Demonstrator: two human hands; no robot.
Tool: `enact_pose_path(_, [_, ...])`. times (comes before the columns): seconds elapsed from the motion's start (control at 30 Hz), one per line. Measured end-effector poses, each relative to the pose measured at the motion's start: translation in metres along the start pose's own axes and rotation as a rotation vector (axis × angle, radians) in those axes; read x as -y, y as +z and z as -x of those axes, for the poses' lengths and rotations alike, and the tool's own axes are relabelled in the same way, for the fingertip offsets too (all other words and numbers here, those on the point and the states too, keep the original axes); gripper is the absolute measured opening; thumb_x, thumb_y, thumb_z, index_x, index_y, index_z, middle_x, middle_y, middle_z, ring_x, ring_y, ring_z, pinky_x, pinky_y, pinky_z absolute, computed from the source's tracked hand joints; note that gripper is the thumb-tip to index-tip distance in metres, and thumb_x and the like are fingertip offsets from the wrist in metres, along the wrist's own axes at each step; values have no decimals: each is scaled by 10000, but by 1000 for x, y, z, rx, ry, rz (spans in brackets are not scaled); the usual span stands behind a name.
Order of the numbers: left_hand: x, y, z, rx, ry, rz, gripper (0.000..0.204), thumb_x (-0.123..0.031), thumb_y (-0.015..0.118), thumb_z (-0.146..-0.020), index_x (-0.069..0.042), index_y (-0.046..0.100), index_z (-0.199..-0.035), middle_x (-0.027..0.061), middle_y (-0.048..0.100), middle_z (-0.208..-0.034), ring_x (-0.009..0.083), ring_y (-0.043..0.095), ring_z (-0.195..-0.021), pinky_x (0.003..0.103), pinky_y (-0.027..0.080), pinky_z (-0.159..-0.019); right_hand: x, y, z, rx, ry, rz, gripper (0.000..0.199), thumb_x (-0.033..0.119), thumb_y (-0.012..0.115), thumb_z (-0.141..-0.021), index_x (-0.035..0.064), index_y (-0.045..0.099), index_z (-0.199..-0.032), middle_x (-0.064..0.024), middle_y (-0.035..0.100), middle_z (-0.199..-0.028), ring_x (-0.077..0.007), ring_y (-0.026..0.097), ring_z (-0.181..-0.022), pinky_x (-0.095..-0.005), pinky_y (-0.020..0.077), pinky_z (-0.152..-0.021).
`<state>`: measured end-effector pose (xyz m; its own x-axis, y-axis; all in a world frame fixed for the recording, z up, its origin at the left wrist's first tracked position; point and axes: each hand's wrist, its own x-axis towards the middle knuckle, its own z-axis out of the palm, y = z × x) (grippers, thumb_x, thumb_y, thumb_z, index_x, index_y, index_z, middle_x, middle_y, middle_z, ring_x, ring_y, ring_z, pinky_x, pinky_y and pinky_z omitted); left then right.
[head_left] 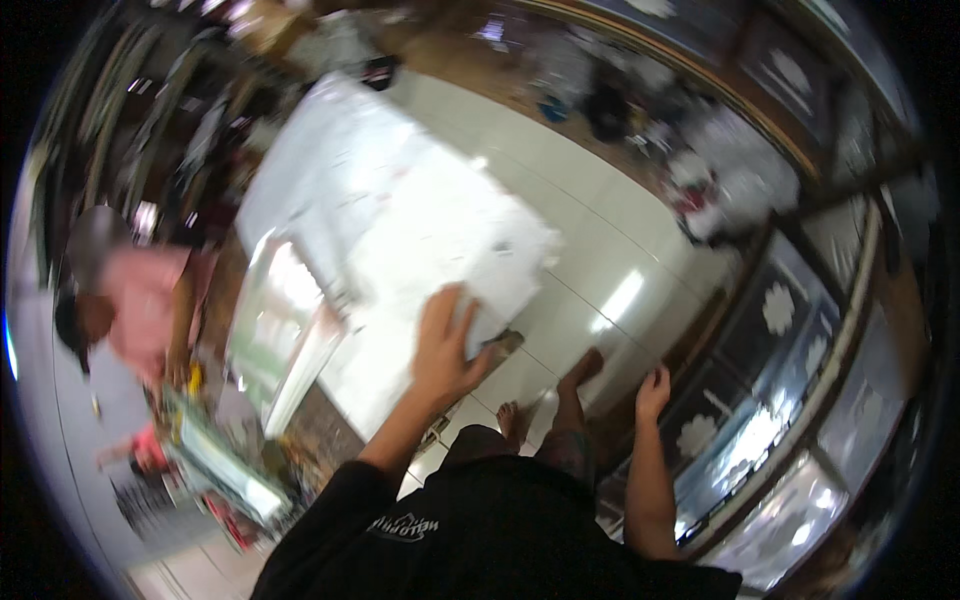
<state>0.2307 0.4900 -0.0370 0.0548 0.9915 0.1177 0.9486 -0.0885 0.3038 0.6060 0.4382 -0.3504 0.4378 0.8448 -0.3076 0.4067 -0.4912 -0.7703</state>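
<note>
The left hand [445, 345] lies flat, fingers spread, on the near corner of a large white sheet [400, 220] covering the desk [300, 370]. The right hand [653, 390] hangs loosely open, well apart, above the tiled floor [600, 250].

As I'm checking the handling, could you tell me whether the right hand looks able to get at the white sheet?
Probably not as it stands: the right hand hangs open off to the side, apart from the white sheet, which the left hand presses.

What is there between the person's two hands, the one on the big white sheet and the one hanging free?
In the head view, between the left hand on the white sheet and the right hand lie bare pale floor tiles and the person's bare feet.
</note>
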Motion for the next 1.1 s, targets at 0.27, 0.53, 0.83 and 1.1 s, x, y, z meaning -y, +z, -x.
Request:
enact_pose_path(0.27, [19,-6,81,-215,142,392,523,-172,733,-845,-13,571,-1316,237,483,-1448,413,442,-1368,489,363,-1147,-5,36,126,269,-183,318,306,30,610,-895,-76,637,-1181,-264,676,-1135,-428,646,-1070,-455,496,-945])
enact_pose_path(0.53, [79,-52,280,-299,-169,247,500,-155,724,-850,-30,587,-1314,211,489,-1449,407,430,-1383,490,360,-1150,-84,65,159,456,-183,362,278,2,599,-912,-49,648,-1181,-198,703,-1015,-282,713,-857,-378,563,-735])
enact_pose_path(0.83, [117,-110,374,-469,-428,164,561,-141,725,-846,-17,544,-1362,226,458,-1459,418,402,-1387,526,344,-1144,-12,85,236,704,0,185,258,41,609,-959,-64,637,-1193,-179,722,-996,-210,725,-752,-337,560,-615])
enact_pose_path(1.1, [137,-177,321,-473,-433,-348,793,-171,779,-775,-40,429,-1475,230,365,-1531,438,323,-1436,662,205,-1170,-15,70,238,679,-45,154,274,89,610,-944,-72,642,-1164,-189,721,-985,-222,724,-776,-344,570,-665])
